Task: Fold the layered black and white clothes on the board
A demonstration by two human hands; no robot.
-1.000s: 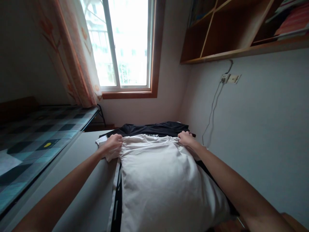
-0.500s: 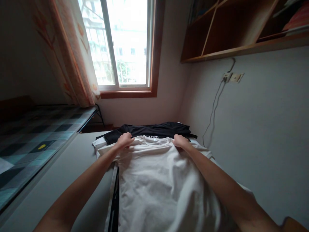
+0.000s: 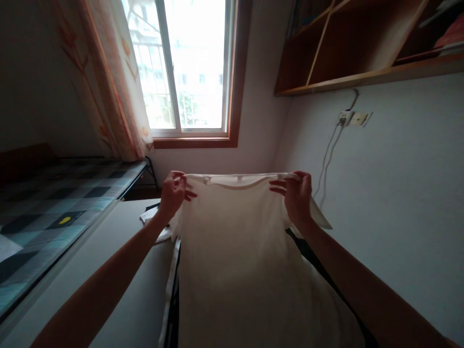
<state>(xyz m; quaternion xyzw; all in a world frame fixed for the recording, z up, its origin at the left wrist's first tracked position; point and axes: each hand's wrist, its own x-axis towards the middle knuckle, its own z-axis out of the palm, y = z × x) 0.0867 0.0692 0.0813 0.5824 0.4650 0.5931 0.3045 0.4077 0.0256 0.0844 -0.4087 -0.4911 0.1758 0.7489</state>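
A white T-shirt [image 3: 232,241] hangs stretched between my hands, its neckline at the top and its lower part reaching toward me. My left hand [image 3: 173,193] pinches the left shoulder of the shirt, some fingers spread over the cloth. At the other shoulder, my right hand [image 3: 299,195] grips the fabric in the same way. Behind and below it, other white and black clothes lie on the table, mostly hidden; a bit of white cloth [image 3: 148,215] shows at the left, and dark cloth [image 3: 308,251] peeks out under my right forearm.
The grey-white table [image 3: 119,256] extends to the left, beside a bed with a checked sheet [image 3: 72,193]. A curtain [image 3: 108,96] hangs by the window [image 3: 195,67]. A wooden shelf [image 3: 362,77] juts from the right wall above a socket [image 3: 346,117] with hanging cords.
Both hands have lifted the white T-shirt's shoulders off the pile and spread farther apart. The raised shirt now covers the black garment behind it.
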